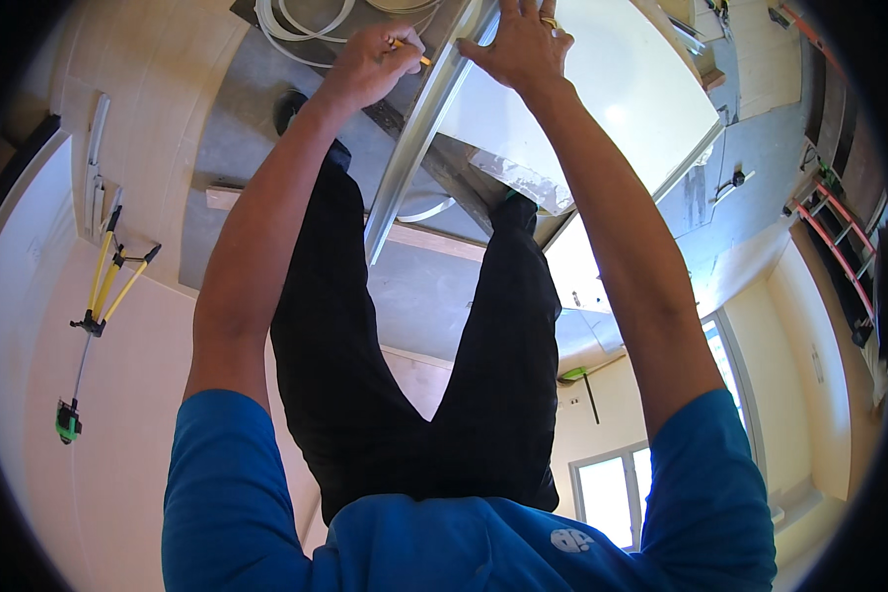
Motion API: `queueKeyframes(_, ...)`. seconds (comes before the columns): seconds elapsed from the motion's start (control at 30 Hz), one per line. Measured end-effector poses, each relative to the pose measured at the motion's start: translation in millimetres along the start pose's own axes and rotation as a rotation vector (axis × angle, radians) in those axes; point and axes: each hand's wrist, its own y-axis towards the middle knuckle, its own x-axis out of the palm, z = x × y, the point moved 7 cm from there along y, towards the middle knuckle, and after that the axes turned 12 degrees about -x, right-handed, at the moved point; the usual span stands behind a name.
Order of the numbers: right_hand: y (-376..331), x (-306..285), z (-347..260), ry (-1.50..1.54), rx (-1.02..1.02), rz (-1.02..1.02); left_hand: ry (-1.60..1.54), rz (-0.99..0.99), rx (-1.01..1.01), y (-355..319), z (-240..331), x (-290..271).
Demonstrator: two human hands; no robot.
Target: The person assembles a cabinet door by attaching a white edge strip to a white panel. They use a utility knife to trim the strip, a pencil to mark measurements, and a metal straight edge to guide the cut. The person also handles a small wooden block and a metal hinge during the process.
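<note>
My left hand (377, 65) is closed around an orange pencil (410, 54), whose end points toward a long pale metal profile (405, 183). My right hand (525, 49) lies with its fingers spread, and its thumb reaches the profile's edge. Under that palm is the near part of a large white board (627, 109). The profile runs diagonally along the board's left side and down between my legs. The upper fingertips of my right hand are cut off by the top of the picture.
Coiled white cable (301, 32) lies beyond my left hand. At the far left stands a yellow and black tripod (104, 281) with a green device (67, 421). A red ladder (839, 242) is at the right. A wooden strip (434, 240) lies on the grey floor between my legs.
</note>
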Motion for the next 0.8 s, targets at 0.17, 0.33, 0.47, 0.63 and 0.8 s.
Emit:
queueKeyframes(0.17,0,-3,0,0.003,-0.003,-0.006,-0.063,0.033,0.029,-54,-36,10)
queueKeyframes(0.33,-1,1,1,0.014,-0.003,-0.003,0.039,-0.110,-0.180,-99,-72,17)
queueKeyframes(0.47,-3,3,-1,0.019,-0.012,-0.012,0.667,0.164,0.211,-97,-89,22)
queueKeyframes(0.63,-1,23,13,-0.065,-0.147,0.245,-0.083,0.300,-0.488,-117,-124,90)
queueKeyframes(0.8,-15,4,26,0.232,-0.258,0.330,-0.267,0.299,-0.305,-124,-72,105)
